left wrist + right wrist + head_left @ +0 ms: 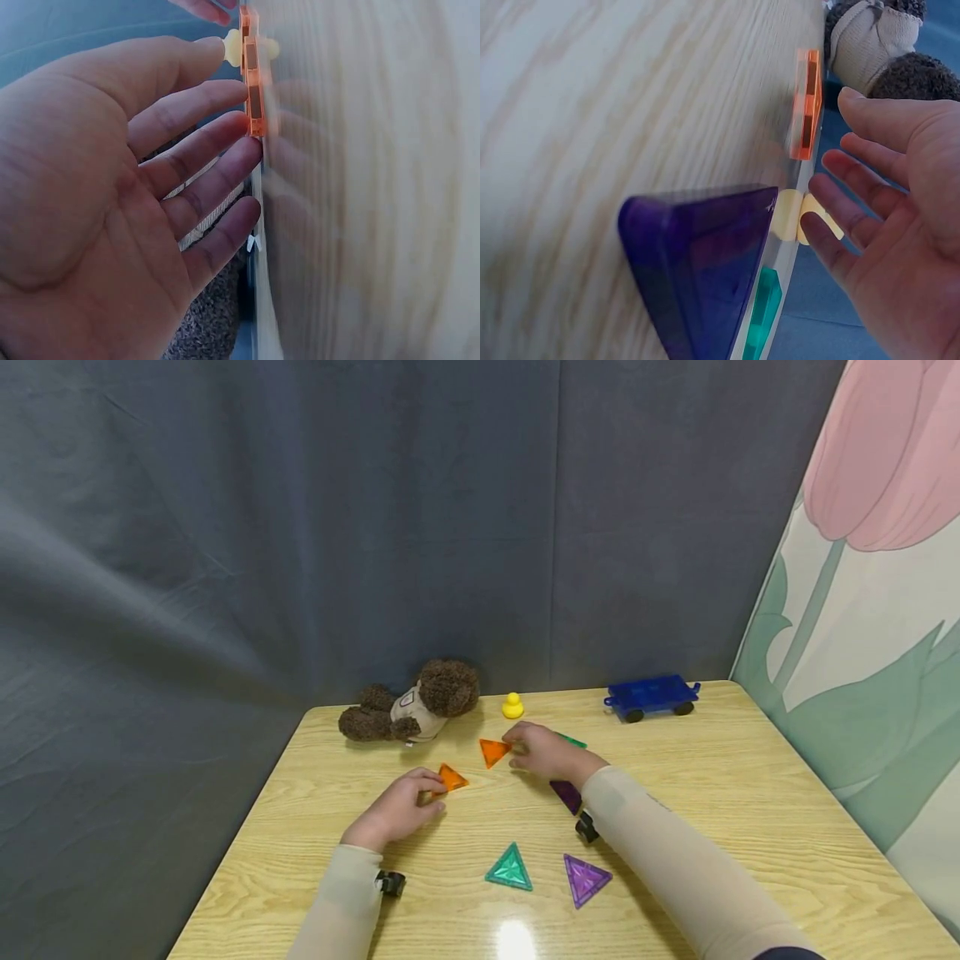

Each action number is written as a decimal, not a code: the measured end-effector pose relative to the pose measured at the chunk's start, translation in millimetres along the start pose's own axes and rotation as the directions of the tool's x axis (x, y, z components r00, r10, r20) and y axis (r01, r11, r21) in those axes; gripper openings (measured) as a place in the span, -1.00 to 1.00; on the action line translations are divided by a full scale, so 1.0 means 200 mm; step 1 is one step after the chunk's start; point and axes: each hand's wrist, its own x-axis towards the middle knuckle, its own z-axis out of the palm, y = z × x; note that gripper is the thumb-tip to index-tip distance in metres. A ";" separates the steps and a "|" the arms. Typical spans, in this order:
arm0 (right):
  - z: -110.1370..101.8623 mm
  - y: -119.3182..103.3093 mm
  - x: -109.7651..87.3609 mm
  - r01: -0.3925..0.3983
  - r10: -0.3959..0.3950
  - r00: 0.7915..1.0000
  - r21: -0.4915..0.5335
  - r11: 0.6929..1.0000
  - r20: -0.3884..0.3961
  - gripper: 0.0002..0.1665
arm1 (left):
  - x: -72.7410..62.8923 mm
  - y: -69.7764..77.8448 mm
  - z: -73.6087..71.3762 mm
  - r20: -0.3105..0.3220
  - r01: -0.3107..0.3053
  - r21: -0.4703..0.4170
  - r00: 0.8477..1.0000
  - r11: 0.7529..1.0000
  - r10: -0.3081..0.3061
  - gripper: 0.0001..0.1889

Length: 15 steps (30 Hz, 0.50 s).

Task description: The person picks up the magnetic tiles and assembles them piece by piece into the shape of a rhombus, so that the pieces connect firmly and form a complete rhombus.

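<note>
In the head view my left hand [401, 810] is at the left orange triangle tile [452, 777], which lies on the table. The left wrist view has its fingers loosely extended, with fingertips against the edge of the orange tile [256, 97]. Farther back, my right hand [542, 750] is beside the right orange triangle tile [492, 752]. In the right wrist view the thumb and relaxed fingers of the right hand [907, 195] are spread near an orange tile [807, 105]. A dark purple tile [567, 795] lies under the right wrist, partly hidden.
Nearer on the table [300, 860] lie a teal triangle [511, 868] and a purple triangle [585, 879]. Behind the right hand a green tile [573, 741] is partly hidden. Along the back are a brown teddy bear [420, 710], a yellow duck [513, 706] and a blue wheeled cart [651, 696].
</note>
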 end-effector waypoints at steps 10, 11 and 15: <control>0.01 -0.01 0.00 0.012 -0.010 0.999 -0.037 0.999 0.038 -0.57 | -0.01 -0.02 -0.01 -0.025 0.006 -0.037 1.000 0.999 -0.007 -0.68; 0.00 -0.01 0.00 0.015 -0.014 0.999 -0.041 0.999 0.037 -0.59 | -0.01 -0.02 -0.01 -0.025 0.006 -0.035 1.000 0.999 -0.007 -0.68; 0.00 0.00 0.00 0.019 -0.018 0.999 -0.042 0.999 0.030 -0.66 | -0.01 -0.02 -0.01 -0.025 0.006 -0.020 1.000 1.000 -0.007 -0.68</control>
